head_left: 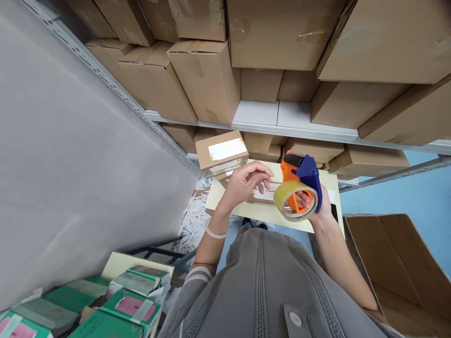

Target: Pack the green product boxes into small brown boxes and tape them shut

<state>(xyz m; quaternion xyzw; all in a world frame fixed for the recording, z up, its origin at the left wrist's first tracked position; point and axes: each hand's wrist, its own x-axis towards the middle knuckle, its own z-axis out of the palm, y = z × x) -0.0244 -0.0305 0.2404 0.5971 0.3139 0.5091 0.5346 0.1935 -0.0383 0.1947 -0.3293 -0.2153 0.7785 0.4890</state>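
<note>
My right hand [322, 206] grips a tape dispenser [309, 171] with an orange body and a dark blue frame, raised above the table. A wide roll of yellowish tape [282, 199] sits on it. To the left of the dispenser, my left hand [248, 180] hovers apart from it, fingers loosely bent and somewhat spread, with nothing visible in them. Beneath my hands lies a small cardboard box [260, 199], partly hidden by them. Beyond my left hand, a brown box with a white label [221, 152] is stacked at the table's far left.
The pale yellow table [296, 224] stands close before me. Shelves [260, 112] packed with cardboard boxes [207, 80] rise behind it. A large open carton [398, 263] is at right. Green boxes [116, 314] stand at lower left, and shredded paper [195, 220] lies by the wall.
</note>
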